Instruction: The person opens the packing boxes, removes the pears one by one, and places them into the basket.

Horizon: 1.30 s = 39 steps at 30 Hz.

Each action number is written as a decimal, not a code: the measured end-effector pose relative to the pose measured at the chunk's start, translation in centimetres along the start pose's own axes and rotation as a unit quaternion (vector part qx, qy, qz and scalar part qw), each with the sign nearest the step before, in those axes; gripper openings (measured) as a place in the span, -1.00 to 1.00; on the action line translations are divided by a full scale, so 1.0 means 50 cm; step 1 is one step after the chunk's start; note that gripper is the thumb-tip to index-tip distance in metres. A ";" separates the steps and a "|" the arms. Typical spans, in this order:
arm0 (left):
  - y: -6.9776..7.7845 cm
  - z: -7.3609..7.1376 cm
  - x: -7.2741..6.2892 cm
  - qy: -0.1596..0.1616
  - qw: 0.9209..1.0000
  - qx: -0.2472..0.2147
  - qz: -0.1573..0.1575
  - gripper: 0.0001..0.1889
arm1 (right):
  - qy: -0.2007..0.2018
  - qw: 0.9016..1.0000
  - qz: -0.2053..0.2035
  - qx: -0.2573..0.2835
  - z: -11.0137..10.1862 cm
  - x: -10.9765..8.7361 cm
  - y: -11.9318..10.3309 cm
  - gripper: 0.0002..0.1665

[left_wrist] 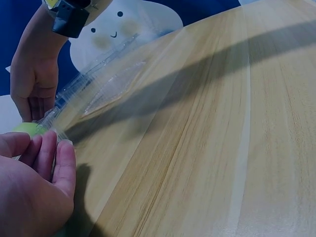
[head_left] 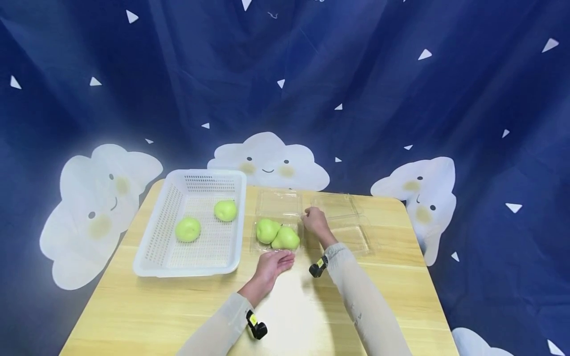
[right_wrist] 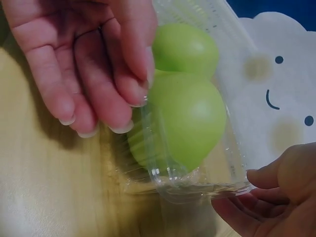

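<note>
Two green pears (head_left: 285, 238) lie side by side in the base of a clear plastic clamshell box (right_wrist: 217, 168), whose lid (head_left: 279, 202) is folded back behind them. At the box's front edge is my left hand (head_left: 272, 264), palm turned inward. Its thumb and index finger (right_wrist: 140, 91) pinch the rim there beside a pear. My right hand (head_left: 317, 223) is on the box's right side. In the right wrist view, the thumb and fingers of that right hand (right_wrist: 281, 197) pinch a corner of the rim.
To the left stands a white perforated basket (head_left: 147, 247) with two more green pears (head_left: 188, 229) inside. A second clear clamshell box (head_left: 352, 237) lies opened out right of my right hand. The wooden table (head_left: 178, 316) ends at a blue curtain (head_left: 285, 109) with cloud prints.
</note>
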<state>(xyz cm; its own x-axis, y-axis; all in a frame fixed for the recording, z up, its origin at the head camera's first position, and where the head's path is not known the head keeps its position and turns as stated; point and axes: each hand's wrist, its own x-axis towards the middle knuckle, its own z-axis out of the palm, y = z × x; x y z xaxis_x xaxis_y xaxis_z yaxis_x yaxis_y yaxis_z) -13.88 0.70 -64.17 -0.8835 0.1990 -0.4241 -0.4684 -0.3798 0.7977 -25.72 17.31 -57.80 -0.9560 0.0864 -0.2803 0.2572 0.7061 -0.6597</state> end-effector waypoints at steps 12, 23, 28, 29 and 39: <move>0.001 0.007 -0.008 0.013 0.999 0.039 0.004 -0.62 | 0.034 0.993 -0.059 -0.092 0.014 -0.043 0.010 -0.56; 0.007 0.009 -0.014 0.030 0.997 0.071 -0.002 -0.64 | 0.060 0.977 -0.116 -0.168 0.022 -0.092 0.020 -0.86; 0.009 0.003 -0.014 0.034 0.996 0.078 -0.008 -0.62 | 0.068 0.973 -0.131 -0.176 0.027 -0.099 0.027 -0.87; 0.009 -0.001 -0.013 0.035 0.996 0.078 -0.010 -0.61 | 0.069 0.974 -0.131 -0.173 0.028 -0.100 0.029 -0.87; 0.020 -0.041 -0.025 0.082 0.988 0.130 0.018 -0.59 | 0.138 0.941 -0.202 -0.234 0.048 -0.108 0.060 -0.84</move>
<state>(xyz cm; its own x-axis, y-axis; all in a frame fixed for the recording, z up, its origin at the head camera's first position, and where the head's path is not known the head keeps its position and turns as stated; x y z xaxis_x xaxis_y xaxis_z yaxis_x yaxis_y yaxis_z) -13.26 -1.80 -63.75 -0.8975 0.0325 -0.4397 -0.4399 -0.1355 0.8878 -19.46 17.28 -59.96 -0.9794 -0.1206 0.1621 -0.1624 0.9471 -0.2767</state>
